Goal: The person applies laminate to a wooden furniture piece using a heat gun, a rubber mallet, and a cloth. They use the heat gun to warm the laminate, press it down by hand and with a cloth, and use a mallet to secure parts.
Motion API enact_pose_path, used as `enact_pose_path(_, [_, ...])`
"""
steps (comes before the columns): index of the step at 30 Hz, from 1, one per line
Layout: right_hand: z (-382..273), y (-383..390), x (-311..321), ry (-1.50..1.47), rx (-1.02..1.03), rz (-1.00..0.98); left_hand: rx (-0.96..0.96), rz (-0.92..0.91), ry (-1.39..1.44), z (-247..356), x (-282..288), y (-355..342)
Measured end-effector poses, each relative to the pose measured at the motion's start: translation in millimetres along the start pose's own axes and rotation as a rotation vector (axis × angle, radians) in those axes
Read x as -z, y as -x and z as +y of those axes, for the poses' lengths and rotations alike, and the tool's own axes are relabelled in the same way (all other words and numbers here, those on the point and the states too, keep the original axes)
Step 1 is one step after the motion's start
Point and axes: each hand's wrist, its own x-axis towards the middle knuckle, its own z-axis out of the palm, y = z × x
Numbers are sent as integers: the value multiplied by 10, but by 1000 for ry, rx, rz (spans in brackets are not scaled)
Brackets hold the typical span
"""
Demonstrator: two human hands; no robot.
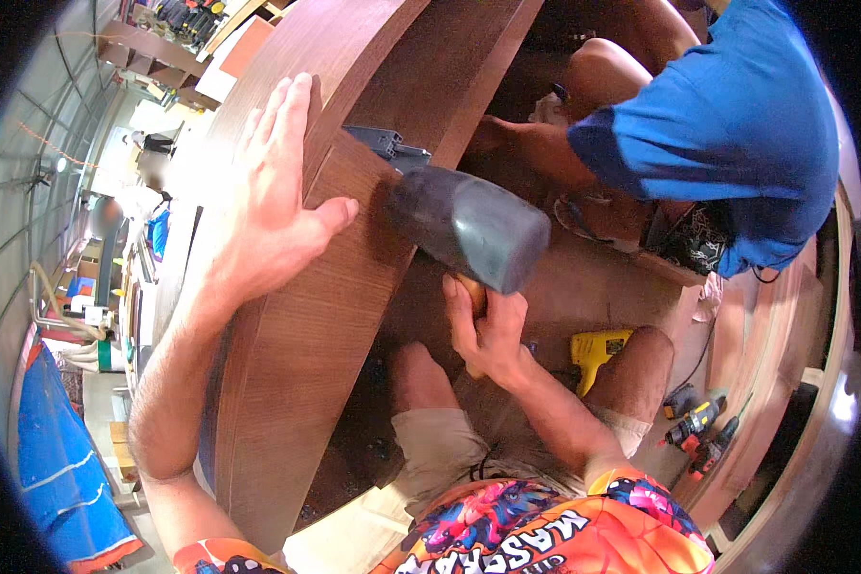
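Observation:
My right hand [493,330] is closed around the short wooden handle of a black rubber mallet [474,225]. The mallet's head is close to the edge of a brown wood-grain panel [306,368], beside a grey metal bracket [387,145] fitted at a joint. Whether the mallet touches the panel cannot be made out. My left hand [273,206] rests with fingers stretched out and thumb apart along the panel's upper side, left of the bracket. A second, curved wood-grain board [354,48] runs away from the joint toward the top.
A co-worker in a blue shirt [717,134] crouches at the upper right, next to a box of screws [698,244]. Beside my knee lies a yellow power tool [595,356]. Drills [698,421] and long boards [765,364] lie at right; a blue tarp [62,459] is at far left.

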Motion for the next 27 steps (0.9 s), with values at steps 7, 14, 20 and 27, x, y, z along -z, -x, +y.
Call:
enact_pose_path(7, [-194,-171,125,-231,-400,-151,64,-65,44,116,88,-29])
enact_pose_path(14, [-113,-49,60,-265,-124,-144,75,-127,160,63,215,-115])
enact_pose_path(20, [2,-4,33,-322,-185,-277,67,-120,3,164,190,-213])
enact_pose_path(27, [-16,-56,116,-274,-37,-275,75,-65,-44,226,165,-285])
